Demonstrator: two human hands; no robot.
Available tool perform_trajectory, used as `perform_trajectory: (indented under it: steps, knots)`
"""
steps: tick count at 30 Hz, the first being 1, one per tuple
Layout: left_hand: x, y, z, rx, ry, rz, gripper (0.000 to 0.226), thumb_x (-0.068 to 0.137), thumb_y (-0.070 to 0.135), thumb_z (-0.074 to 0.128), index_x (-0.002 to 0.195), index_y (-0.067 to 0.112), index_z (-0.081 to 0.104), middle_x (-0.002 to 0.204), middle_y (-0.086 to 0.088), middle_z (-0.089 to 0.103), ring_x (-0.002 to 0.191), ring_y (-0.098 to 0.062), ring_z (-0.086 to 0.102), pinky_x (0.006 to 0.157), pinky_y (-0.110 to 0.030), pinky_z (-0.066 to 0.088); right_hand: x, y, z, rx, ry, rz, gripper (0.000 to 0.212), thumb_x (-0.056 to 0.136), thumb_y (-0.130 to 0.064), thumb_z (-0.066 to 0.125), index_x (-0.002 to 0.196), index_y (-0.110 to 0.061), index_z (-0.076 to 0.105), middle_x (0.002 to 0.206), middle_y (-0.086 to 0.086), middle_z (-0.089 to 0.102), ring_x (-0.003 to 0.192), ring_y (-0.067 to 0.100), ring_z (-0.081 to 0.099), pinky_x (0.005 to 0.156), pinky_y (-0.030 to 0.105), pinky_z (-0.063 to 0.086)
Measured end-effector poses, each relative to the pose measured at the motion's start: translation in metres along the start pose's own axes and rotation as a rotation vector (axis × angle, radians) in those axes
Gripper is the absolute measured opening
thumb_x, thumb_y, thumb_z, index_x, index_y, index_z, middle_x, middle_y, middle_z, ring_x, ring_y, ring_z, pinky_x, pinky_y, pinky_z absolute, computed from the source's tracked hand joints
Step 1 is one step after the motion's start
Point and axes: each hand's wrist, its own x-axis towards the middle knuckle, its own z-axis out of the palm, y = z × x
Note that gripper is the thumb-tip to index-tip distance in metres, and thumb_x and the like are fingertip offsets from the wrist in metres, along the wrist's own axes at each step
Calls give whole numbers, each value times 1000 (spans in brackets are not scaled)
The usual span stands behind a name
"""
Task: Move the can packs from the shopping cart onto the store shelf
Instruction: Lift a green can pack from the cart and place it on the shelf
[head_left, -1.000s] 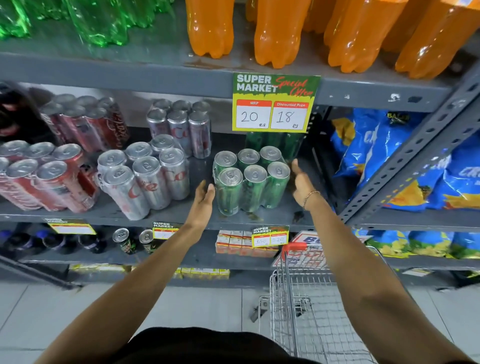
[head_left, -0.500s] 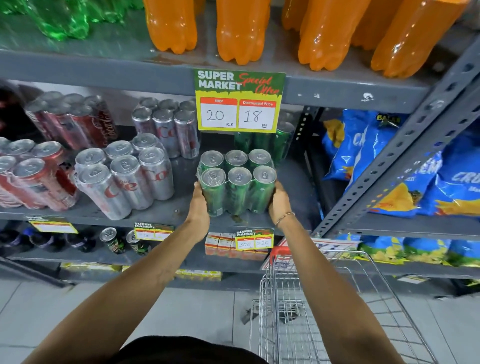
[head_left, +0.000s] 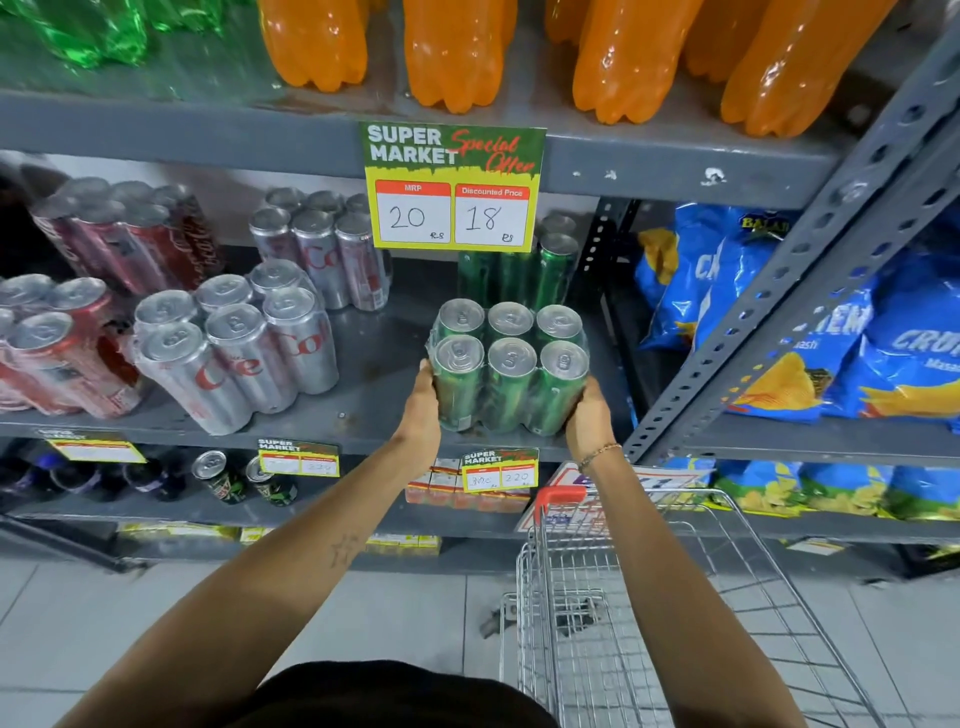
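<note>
A shrink-wrapped six-pack of green cans (head_left: 511, 371) stands upright at the front edge of the grey middle shelf (head_left: 363, 405). My left hand (head_left: 422, 410) presses its left side and my right hand (head_left: 588, 415) presses its right side, so both grip the pack. Whether its base rests on the shelf or hangs just above it, I cannot tell. A second green can pack (head_left: 550, 273) stands behind it, half hidden by the price sign. The wire shopping cart (head_left: 613, 597) is below right, and no packs show in its visible basket.
Silver can packs (head_left: 234, 358) and red can packs (head_left: 57, 353) fill the shelf to the left. A yellow-green price sign (head_left: 453, 187) hangs from the shelf above, under orange bottles (head_left: 628, 57). Blue snack bags (head_left: 810, 332) lie right of a slanted steel post (head_left: 810, 291).
My two hands were apart and open beside the green pack a second ago; they have closed in and now clasp its sides. The view has shifted closer.
</note>
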Motion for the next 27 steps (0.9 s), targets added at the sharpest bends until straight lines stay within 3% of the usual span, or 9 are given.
perform_trajectory:
  steps: [4, 7, 10, 12, 16, 20, 24, 27]
  knots:
    - [-3, 0, -2, 16, -4, 13, 41, 96, 50, 25, 106, 29, 59, 135, -7, 57, 125, -18, 50, 115, -38, 30, -1, 1, -1, -11, 9, 1, 33, 90, -42, 39, 74, -28, 64, 58, -16, 72, 60, 3, 67, 66, 28, 50]
    - [-5, -2, -2, 23, -15, 19, 41, 96, 50, 25, 100, 30, 61, 136, -6, 57, 125, -17, 49, 116, -39, 29, -3, 1, -1, -14, -7, -9, 31, 91, -40, 37, 76, -28, 62, 60, -17, 72, 70, 6, 64, 63, 26, 52]
    - [-8, -4, -2, 23, -12, 14, 41, 95, 51, 25, 90, 34, 62, 135, -5, 58, 122, -16, 50, 116, -40, 29, -6, 1, -1, -15, -15, -3, 32, 91, -40, 36, 78, -28, 62, 76, -9, 71, 76, 8, 62, 75, 33, 52]
    - [-8, -6, -2, 32, 2, 10, 43, 95, 52, 26, 98, 31, 63, 135, -5, 58, 123, -16, 51, 115, -42, 30, -8, 1, -2, -15, -12, -11, 31, 92, -39, 36, 78, -28, 62, 78, -8, 70, 75, 6, 64, 70, 28, 51]
    - [-10, -6, -2, 47, 11, -2, 56, 92, 56, 26, 128, 24, 55, 141, -6, 52, 131, -18, 45, 116, -44, 27, -12, 2, -7, -11, -18, -59, 32, 94, -35, 35, 78, -26, 61, 60, -17, 71, 57, -5, 66, 47, 12, 50]
    - [-13, -5, -1, 54, 25, -11, 59, 92, 56, 26, 131, 21, 53, 142, -7, 51, 132, -19, 44, 116, -44, 28, -14, 0, -5, -38, -36, -52, 32, 94, -38, 34, 80, -29, 61, 80, -12, 67, 72, 0, 63, 60, 19, 48]
    - [-14, -3, -1, 68, 35, -22, 57, 93, 53, 29, 128, 17, 55, 136, -8, 57, 128, -20, 49, 115, -43, 30, -14, 1, -6, -30, -45, -60, 34, 94, -38, 35, 81, -28, 64, 78, -14, 69, 68, -4, 66, 56, 16, 50]
    - [-15, -2, 0, 42, 33, -23, 56, 93, 54, 29, 127, 18, 57, 134, -8, 59, 126, -20, 51, 114, -43, 31, -14, 1, -7, -59, -62, -69, 33, 94, -41, 34, 83, -30, 64, 84, -14, 69, 76, -2, 65, 63, 20, 49]
